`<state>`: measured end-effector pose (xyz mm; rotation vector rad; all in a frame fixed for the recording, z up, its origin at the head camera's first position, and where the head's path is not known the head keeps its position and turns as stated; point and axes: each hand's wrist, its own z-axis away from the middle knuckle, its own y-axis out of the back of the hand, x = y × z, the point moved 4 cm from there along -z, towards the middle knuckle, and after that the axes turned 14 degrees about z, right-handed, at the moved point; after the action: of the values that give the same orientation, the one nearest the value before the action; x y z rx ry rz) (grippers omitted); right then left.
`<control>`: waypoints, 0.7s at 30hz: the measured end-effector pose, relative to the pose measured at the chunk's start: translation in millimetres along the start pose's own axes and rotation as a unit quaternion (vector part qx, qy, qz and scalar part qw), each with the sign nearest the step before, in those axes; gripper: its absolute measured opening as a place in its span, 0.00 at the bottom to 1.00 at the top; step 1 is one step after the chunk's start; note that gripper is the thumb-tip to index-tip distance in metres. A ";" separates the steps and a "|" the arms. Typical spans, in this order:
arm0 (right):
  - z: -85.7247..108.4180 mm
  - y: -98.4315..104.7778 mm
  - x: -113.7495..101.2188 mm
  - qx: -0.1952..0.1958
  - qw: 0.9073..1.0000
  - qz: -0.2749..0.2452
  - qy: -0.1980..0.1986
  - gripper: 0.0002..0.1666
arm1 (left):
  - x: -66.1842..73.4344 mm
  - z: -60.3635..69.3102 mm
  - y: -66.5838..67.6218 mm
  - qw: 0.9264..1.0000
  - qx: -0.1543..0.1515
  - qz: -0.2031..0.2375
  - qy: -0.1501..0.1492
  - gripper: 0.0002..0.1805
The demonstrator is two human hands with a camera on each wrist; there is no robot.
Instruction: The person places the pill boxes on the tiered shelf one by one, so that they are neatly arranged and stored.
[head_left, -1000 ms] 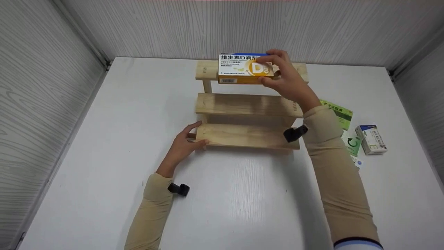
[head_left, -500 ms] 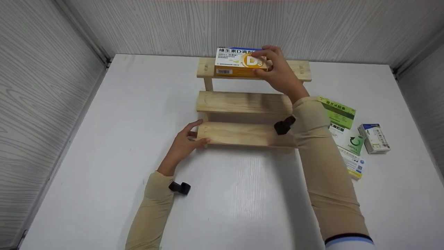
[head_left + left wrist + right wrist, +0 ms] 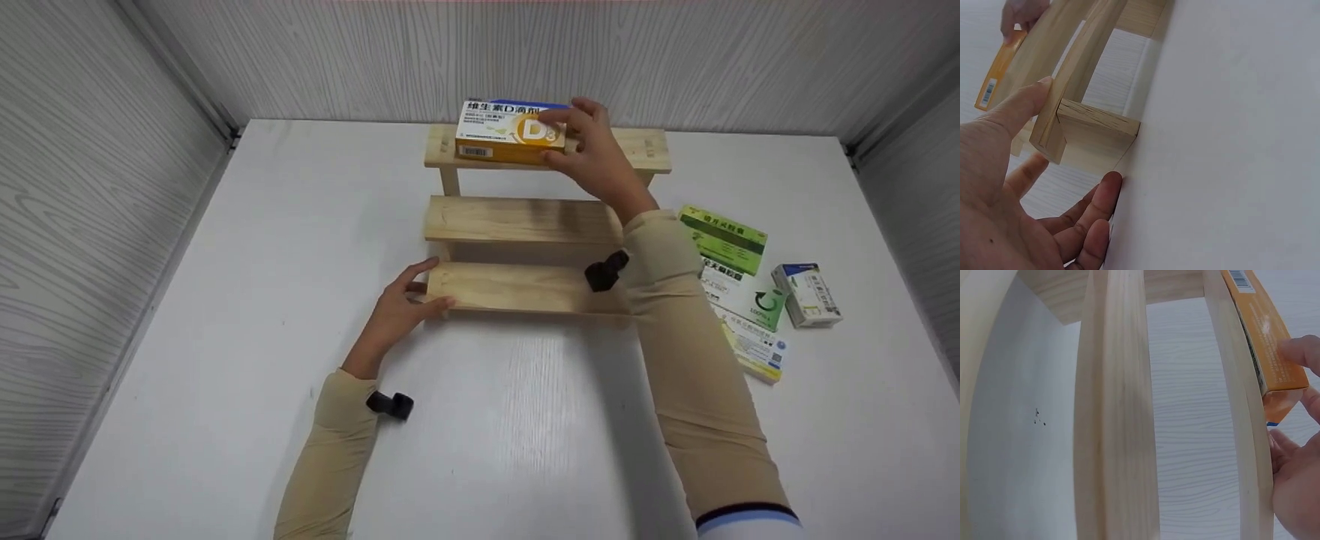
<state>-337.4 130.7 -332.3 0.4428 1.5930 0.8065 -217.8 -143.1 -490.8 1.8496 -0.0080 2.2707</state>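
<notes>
A three-tier wooden rack [image 3: 517,219] stands in the middle of the table. On the left part of its top shelf lies a white and orange medicine box [image 3: 484,126] marked D3. My right hand [image 3: 604,161] holds this box by its right end, thumb on the orange front side [image 3: 1269,337] and a finger on top. At the left end of the bottom shelf [image 3: 525,289], my left hand [image 3: 394,311] grips the wood between thumb and index finger. In the left wrist view the other fingers of my left hand [image 3: 1022,202] curl loosely beside the rack's leg.
Right of the rack lie a green box [image 3: 724,240], a white and green box [image 3: 765,304] and a white and yellow box [image 3: 757,349], partly behind my right sleeve. A small white and blue box [image 3: 808,296] is farther right. A grey wood-grain wall [image 3: 525,52] closes the back.
My right hand has moved the D3 medicine box left and slightly back, down onto the top shelf. The boxes on the right show more from behind my sleeve. My left hand keeps its place.
</notes>
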 end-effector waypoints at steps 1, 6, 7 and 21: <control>0.2 0.3 0.9 0.001 1.000 -0.002 0.000 0.30 | -0.3 -0.1 -0.2 1.000 0.001 0.000 0.000 0.42; 7.1 7.7 8.6 0.012 1.000 -0.021 0.008 0.33 | -2.5 -1.0 -2.9 1.000 0.002 0.001 0.002 0.41; 10.0 10.9 11.4 0.016 1.000 -0.024 0.012 0.33 | -2.8 -1.1 -3.6 1.000 0.001 0.002 0.004 0.42; 57.2 72.8 64.3 0.083 0.994 0.065 0.026 0.32 | -0.8 -1.1 0.4 1.000 -0.002 -0.008 0.022 0.43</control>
<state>-305.9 238.8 -326.8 0.6557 1.7010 0.7918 -218.8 -143.4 -491.7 1.7904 0.0086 2.2983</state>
